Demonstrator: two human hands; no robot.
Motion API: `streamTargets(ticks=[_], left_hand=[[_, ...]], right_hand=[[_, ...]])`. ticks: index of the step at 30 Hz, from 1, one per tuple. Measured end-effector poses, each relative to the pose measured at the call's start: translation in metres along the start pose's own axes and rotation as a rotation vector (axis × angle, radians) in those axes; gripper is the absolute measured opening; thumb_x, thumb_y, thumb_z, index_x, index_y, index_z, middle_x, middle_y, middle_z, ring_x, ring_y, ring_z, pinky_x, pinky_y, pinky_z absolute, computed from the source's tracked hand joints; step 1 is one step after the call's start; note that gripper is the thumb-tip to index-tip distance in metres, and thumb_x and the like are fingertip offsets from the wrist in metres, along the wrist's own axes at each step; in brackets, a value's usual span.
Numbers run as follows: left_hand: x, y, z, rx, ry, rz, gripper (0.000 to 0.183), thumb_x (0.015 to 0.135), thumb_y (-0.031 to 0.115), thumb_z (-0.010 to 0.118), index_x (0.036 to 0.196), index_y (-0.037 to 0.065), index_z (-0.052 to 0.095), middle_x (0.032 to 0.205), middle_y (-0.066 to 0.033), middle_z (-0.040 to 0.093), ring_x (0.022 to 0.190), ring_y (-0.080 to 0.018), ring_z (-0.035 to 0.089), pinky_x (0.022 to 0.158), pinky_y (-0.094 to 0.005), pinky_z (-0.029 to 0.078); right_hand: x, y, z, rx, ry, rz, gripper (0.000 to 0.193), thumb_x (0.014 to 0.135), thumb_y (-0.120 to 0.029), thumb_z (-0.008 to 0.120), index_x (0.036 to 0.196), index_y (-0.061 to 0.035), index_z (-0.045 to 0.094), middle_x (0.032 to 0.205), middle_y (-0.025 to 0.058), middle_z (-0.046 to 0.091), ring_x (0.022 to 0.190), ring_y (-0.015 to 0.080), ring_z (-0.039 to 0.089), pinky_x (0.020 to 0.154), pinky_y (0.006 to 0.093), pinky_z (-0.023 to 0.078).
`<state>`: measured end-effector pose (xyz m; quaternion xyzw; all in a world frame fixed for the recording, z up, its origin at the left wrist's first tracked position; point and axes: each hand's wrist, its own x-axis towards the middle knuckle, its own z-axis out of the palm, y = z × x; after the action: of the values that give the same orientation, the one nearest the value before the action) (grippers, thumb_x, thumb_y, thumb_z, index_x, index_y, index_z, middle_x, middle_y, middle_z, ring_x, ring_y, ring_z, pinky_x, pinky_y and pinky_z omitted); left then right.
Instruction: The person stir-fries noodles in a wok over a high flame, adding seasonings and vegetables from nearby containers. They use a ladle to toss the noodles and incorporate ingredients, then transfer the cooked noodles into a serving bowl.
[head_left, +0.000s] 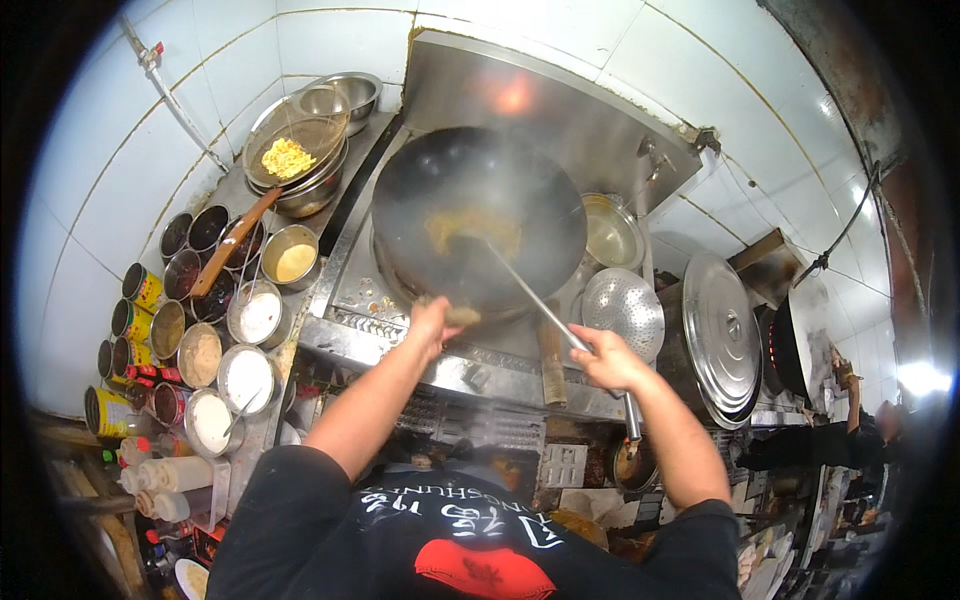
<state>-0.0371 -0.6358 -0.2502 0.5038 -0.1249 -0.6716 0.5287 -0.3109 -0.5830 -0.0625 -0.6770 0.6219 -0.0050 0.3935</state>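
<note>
A large black wok [540, 215] stands on the stove, with steam rising from it and yellowish food [450, 228] at its bottom, blurred by the haze. My left hand [430, 327] is closed at the wok's near rim, gripping what looks like a folded tan cloth [462, 316]. My right hand [608, 360] is wrapped round the long metal handle of a ladle [522, 285]. The ladle slants down to the left into the wok, its bowl end hazy among the food.
Left of the wok, a wooden-handled strainer [318, 125] with cooked egg [287, 158] rests on metal bowls. Several seasoning pots [248, 380] fill the left counter. To the right are a perforated ladle [623, 315] and a lidded pot [720, 325]. Another person [840, 445] is at far right.
</note>
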Motion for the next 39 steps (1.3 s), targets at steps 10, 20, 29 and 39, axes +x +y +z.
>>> streamTargets(ticks=[10, 20, 29, 39], left_hand=[[-0.061, 0.010, -0.015, -0.098, -0.056, -0.015, 0.030, 0.082, -0.003, 0.046, 0.111, -0.004, 0.047, 0.097, -0.0197, 0.062, 0.073, -0.0284, 0.069, 0.069, -0.0376, 0.058], [-0.076, -0.039, -0.055, -0.246, 0.092, -0.313, 0.045, 0.081, -0.008, 0.044, 0.125, -0.001, 0.044, 0.116, -0.0180, 0.056, 0.101, -0.0365, 0.064, 0.083, -0.0534, 0.058], [0.005, 0.002, 0.003, -0.038, -0.020, -0.118, 0.033, 0.087, 0.012, 0.055, 0.111, -0.009, 0.048, 0.108, -0.0182, 0.057, 0.090, -0.0327, 0.067, 0.077, -0.0439, 0.060], [-0.043, -0.037, -0.052, -0.007, 0.071, 0.041, 0.031, 0.080, -0.003, 0.053, 0.111, -0.004, 0.056, 0.097, -0.0130, 0.063, 0.083, -0.0285, 0.068, 0.060, -0.0401, 0.058]], right_hand=[[-0.065, -0.027, -0.035, 0.120, -0.101, 0.083, 0.054, 0.093, -0.015, 0.060, 0.143, -0.0027, 0.042, 0.072, 0.0040, 0.060, 0.050, 0.0092, 0.052, 0.048, 0.0286, 0.045], [-0.036, -0.029, -0.005, 0.551, 0.023, 0.164, 0.054, 0.091, -0.012, 0.057, 0.140, -0.0001, 0.040, 0.075, 0.0065, 0.058, 0.053, 0.0128, 0.055, 0.045, 0.0283, 0.047], [-0.019, -0.101, -0.002, 2.176, -0.451, 0.158, 0.046, 0.087, -0.016, 0.058, 0.121, 0.0113, 0.043, 0.077, 0.0069, 0.055, 0.055, 0.0159, 0.057, 0.048, 0.0265, 0.053], [0.081, -0.162, -0.048, 2.280, -0.299, -0.145, 0.057, 0.087, -0.002, 0.057, 0.129, 0.0126, 0.020, 0.073, 0.0060, 0.044, 0.057, 0.0165, 0.051, 0.057, 0.0258, 0.054]])
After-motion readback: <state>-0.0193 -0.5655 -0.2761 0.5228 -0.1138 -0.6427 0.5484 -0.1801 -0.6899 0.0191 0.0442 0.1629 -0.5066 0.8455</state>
